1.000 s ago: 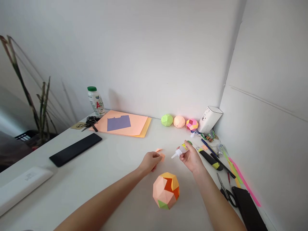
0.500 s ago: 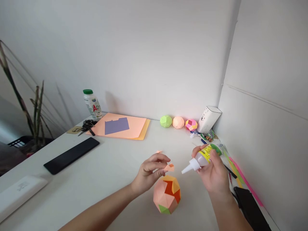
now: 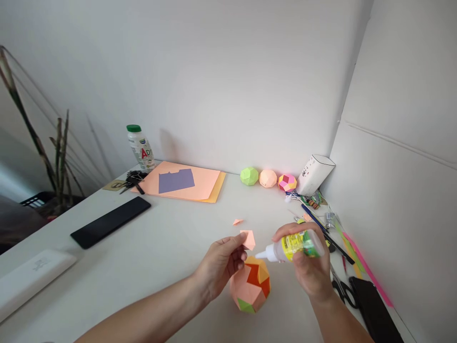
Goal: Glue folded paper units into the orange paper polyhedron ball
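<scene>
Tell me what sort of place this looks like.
It looks like a craft desk, perhaps at home: three small faceted paper balls sit in a row at the back, coloured sheets lie stacked to their left, and scissors lie at the right.

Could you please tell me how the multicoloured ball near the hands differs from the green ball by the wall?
The near ball mixes peach, yellow, green and orange-red; the green ball shows only green. The near ball has a jagged orange-red patch that looks like an opening, while the green ball shows none. Both are faceted and sit on the white table.
</scene>
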`<action>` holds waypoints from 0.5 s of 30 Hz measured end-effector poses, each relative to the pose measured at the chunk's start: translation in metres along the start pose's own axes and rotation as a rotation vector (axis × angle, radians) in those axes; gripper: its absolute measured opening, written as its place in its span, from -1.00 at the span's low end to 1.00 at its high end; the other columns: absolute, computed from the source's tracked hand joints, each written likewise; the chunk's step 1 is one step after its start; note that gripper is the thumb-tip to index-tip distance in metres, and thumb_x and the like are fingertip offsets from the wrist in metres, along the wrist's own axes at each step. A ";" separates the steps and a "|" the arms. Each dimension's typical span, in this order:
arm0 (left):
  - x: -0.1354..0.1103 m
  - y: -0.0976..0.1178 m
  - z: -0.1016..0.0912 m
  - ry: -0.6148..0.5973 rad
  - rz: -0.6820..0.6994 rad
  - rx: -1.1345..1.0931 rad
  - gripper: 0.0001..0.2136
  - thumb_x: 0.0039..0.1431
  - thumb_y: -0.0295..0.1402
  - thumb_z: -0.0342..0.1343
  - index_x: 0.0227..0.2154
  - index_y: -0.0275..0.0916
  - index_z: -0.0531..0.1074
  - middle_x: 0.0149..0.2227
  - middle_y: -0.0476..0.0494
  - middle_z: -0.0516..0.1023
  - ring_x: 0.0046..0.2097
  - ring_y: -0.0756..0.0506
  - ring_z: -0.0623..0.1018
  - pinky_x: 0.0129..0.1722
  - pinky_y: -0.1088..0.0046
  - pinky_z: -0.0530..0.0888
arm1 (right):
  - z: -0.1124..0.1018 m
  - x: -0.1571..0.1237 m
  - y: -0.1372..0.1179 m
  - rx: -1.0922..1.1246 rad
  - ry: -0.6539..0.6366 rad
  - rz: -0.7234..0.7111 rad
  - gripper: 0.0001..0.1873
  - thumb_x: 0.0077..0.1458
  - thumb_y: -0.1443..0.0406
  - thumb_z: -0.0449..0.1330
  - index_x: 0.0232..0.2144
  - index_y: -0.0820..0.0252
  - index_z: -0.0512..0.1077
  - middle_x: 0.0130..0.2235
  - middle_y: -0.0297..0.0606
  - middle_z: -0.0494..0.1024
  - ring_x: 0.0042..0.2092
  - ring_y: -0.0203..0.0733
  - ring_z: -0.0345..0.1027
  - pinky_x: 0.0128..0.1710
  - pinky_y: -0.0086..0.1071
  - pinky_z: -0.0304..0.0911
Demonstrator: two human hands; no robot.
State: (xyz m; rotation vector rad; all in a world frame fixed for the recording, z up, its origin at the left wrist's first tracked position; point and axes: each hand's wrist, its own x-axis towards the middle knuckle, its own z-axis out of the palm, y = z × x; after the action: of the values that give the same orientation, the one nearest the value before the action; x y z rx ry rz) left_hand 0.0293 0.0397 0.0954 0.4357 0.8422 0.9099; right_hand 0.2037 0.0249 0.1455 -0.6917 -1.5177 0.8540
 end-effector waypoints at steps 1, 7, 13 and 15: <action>-0.001 0.000 0.001 0.010 -0.006 -0.003 -0.68 -0.12 -0.20 0.36 -0.62 -0.30 0.38 -0.65 0.01 0.37 -0.59 0.09 0.29 -0.59 0.59 0.25 | 0.001 -0.001 0.000 -0.028 -0.027 -0.030 -0.77 0.13 0.09 0.21 -0.22 0.03 0.34 -0.31 -0.22 0.54 -0.30 -0.11 0.40 -0.39 -0.28 0.32; -0.009 0.003 0.008 0.043 -0.024 -0.022 -0.71 -0.10 -0.22 0.36 -0.61 -0.32 0.41 -0.67 0.05 0.33 -0.63 0.12 0.25 -0.65 0.61 0.19 | 0.004 -0.005 0.005 -0.115 -0.061 -0.153 -0.71 0.11 0.11 0.24 -0.16 0.01 0.31 -0.26 -0.16 0.54 -0.24 -0.05 0.43 -0.30 -0.16 0.36; -0.014 0.005 0.015 0.035 -0.051 -0.080 -0.74 0.06 -0.24 0.23 -0.58 -0.34 0.47 -0.66 0.02 0.32 -0.64 0.13 0.23 -0.65 0.63 0.20 | 0.003 -0.004 0.010 -0.160 -0.069 -0.185 -0.70 0.11 0.12 0.24 -0.13 0.01 0.31 -0.25 -0.14 0.54 -0.22 -0.02 0.44 -0.26 -0.11 0.37; -0.013 0.004 0.016 0.036 -0.054 -0.092 -0.75 0.08 -0.26 0.21 -0.57 -0.35 0.48 -0.67 0.01 0.33 -0.63 0.12 0.25 -0.64 0.64 0.21 | 0.003 -0.003 0.010 -0.152 -0.061 -0.184 -0.70 0.10 0.12 0.25 -0.14 0.02 0.32 -0.25 -0.15 0.54 -0.22 -0.04 0.44 -0.26 -0.14 0.37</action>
State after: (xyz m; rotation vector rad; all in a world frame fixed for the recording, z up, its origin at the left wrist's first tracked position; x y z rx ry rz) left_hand 0.0354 0.0309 0.1137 0.3156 0.8374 0.9049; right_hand 0.2008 0.0274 0.1351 -0.6289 -1.6853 0.6300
